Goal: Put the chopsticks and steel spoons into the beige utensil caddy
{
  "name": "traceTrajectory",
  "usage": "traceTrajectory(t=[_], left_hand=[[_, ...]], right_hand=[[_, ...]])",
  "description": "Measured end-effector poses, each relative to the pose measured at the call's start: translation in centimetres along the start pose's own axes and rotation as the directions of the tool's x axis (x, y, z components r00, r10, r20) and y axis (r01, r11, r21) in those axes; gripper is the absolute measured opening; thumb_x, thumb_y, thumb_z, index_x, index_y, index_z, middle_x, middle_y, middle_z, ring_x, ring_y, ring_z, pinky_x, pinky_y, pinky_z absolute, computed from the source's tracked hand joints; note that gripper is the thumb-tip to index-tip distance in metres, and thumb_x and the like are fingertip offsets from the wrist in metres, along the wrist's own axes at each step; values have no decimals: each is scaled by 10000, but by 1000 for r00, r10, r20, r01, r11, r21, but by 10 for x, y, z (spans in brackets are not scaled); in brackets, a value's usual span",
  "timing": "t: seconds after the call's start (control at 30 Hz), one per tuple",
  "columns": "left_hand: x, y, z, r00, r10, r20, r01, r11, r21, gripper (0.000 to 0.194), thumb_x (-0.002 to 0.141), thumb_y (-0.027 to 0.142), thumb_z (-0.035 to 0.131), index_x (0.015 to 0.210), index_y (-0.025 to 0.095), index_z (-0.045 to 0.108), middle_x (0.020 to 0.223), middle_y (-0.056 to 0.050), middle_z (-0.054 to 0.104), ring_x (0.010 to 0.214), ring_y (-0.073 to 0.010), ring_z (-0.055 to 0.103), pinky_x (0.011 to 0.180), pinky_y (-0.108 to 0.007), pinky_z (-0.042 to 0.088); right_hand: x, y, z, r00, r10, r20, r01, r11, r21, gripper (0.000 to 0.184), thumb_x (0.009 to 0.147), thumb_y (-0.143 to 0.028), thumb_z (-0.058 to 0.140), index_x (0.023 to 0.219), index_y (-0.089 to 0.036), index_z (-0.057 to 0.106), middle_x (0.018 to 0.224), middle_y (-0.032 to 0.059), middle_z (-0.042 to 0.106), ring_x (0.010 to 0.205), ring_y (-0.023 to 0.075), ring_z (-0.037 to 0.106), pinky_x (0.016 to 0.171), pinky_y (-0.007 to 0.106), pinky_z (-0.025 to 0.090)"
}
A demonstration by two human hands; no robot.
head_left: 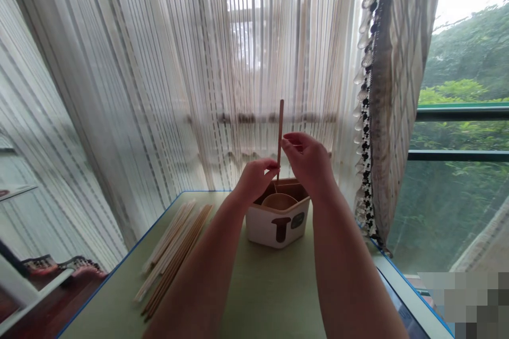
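A brown chopstick (280, 116) stands nearly upright above the far side of a white box (260, 229) with brown compartments. Low on the stick, my left hand (256, 177) pinches it between thumb and fingers. My right hand (308, 156) is closed at its middle, the fingertips against it from the right. The stick's lower end goes down behind the left fingertips toward the box, so I cannot tell whether it touches the bottom. In the front of the box sits a round brown cup or compartment (279, 202). Dark patches mark the outer wall.
Left of my forearm, several brown chopsticks (175, 270) lie beside paler, apparently wrapped ones (169, 235) on the pale green table (270, 296) with blue edging. A flat device with a screen (401, 304) rests at the right edge. Sheer curtains (178, 63) hang behind the table.
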State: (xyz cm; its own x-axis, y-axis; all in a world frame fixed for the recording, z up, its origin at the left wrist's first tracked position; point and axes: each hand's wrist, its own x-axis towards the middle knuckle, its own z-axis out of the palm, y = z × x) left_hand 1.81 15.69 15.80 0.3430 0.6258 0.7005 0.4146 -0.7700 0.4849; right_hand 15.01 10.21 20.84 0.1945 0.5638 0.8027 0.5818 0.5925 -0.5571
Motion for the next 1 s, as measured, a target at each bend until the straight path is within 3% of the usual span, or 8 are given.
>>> traceTrajectory(t=[0.2,0.33,0.53,0.67,0.8,0.9,1.0], left_hand=[[0,1,1,1000,7,-5,-7,1000,-10,171,786,202,588,905,174,707,873,-59,717,829,-180,650,795,-300,484],[1,-4,6,1000,-28,-4,28,998,-56,165,771,200,601,892,168,709,850,-61,717,808,-181,652,773,-299,490],[2,-6,12,996,-84,-35,66,931,-359,234,776,269,608,960,137,667,877,-73,704,804,-160,646,743,-276,504],[3,-3,12,993,-72,-90,54,980,-193,165,776,243,595,879,148,682,785,-40,688,731,-136,615,703,-249,479],[0,-6,15,994,-109,-30,107,992,-67,164,773,217,580,869,159,699,776,-30,697,716,-139,614,696,-248,468],[-1,-11,18,991,-131,27,132,991,-24,166,755,212,588,859,166,709,801,-33,711,744,-154,627,712,-259,473],[-1,-14,18,985,-161,66,166,982,-86,165,739,232,606,843,160,711,786,-38,713,724,-158,635,699,-267,483]], right_hand=[[2,4,9,999,10,-34,-4,984,176,231,784,-328,568,940,-191,669,819,36,702,742,163,661,678,294,517],[3,12,13,997,26,-66,-15,987,162,238,798,-342,552,924,-189,684,795,44,702,728,171,658,682,309,516],[4,19,15,997,-1,-73,8,994,105,276,819,-378,523,940,-192,687,786,51,700,704,169,647,670,304,505],[6,25,18,998,-32,-46,36,996,82,276,822,-380,515,951,-208,687,797,45,704,722,171,652,676,301,500],[7,35,24,1000,1,-24,0,998,56,262,807,-366,528,920,-198,694,770,48,706,728,182,659,684,309,499],[8,43,29,998,50,-39,-44,992,121,297,801,-395,529,918,-172,686,760,59,704,712,186,662,666,312,503],[9,49,31,996,70,-50,-55,966,252,307,801,-400,529,925,-159,671,754,57,701,691,176,664,643,303,509]])
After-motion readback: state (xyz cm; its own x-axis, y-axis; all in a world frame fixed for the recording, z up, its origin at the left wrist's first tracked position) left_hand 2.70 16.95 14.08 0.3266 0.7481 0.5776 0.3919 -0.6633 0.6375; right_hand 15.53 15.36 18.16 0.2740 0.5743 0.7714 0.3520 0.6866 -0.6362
